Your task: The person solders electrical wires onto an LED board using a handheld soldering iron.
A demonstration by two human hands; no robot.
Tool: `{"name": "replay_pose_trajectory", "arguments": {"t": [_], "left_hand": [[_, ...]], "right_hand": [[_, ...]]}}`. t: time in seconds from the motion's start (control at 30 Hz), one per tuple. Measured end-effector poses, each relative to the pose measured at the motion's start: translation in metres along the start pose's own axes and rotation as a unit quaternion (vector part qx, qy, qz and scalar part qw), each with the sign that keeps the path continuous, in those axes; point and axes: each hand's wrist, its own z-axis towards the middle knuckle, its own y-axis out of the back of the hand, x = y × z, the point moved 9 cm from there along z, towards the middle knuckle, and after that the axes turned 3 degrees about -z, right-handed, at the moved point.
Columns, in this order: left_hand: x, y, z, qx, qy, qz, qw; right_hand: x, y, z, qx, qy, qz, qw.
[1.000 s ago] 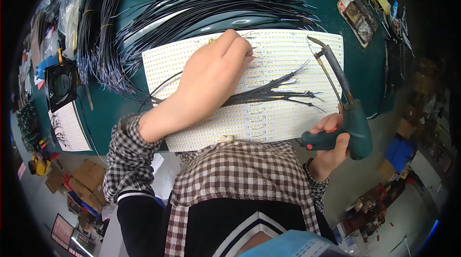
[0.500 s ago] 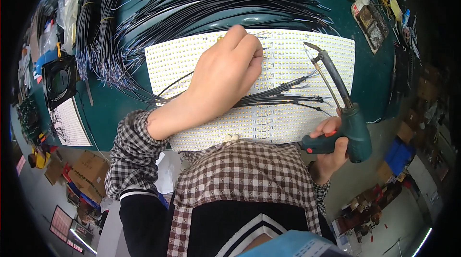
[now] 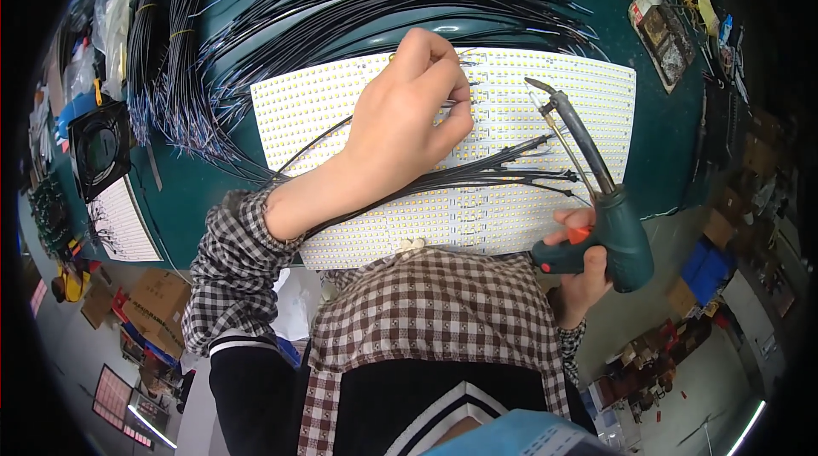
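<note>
My left hand (image 3: 409, 111) is over the upper middle of a white LED panel (image 3: 554, 226). Its fingers are closed in a pinch on a thin wire, whose end is mostly hidden by them. A bundle of black cables (image 3: 503, 162) passes under my left wrist and fans out to the right across the panel. My right hand (image 3: 584, 277) is wrapped round the handle of a green soldering gun (image 3: 626, 239), a finger at its red trigger. The gun's dark tip points up and left, above the panel's right part and apart from my left hand.
Many black cables (image 3: 383, 8) lie behind the panel, with tied bundles (image 3: 179, 38) at the left. A black fan (image 3: 102, 149) and a smaller panel (image 3: 128, 222) sit far left. A stained solder box (image 3: 660, 34) lies at the back right of the green table (image 3: 665, 141).
My left hand has turned slightly, its fingers curling differently at the panel's upper middle. The soldering gun's tip has moved a little to the left, and a finger now sits differently at the trigger.
</note>
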Motion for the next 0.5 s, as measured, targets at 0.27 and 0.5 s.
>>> {"name": "replay_pose_trajectory", "arguments": {"t": [0.27,0.5], "left_hand": [[0.0,0.002,0.002,0.017,0.006,-0.013,1.0],[0.0,0.009,0.0,0.081,0.036,-0.031,0.996]], "right_hand": [[-0.002,0.001,-0.001,0.0,-0.011,-0.003,1.0],[0.0,-0.001,0.0,0.005,-0.015,-0.041,0.999]]}}
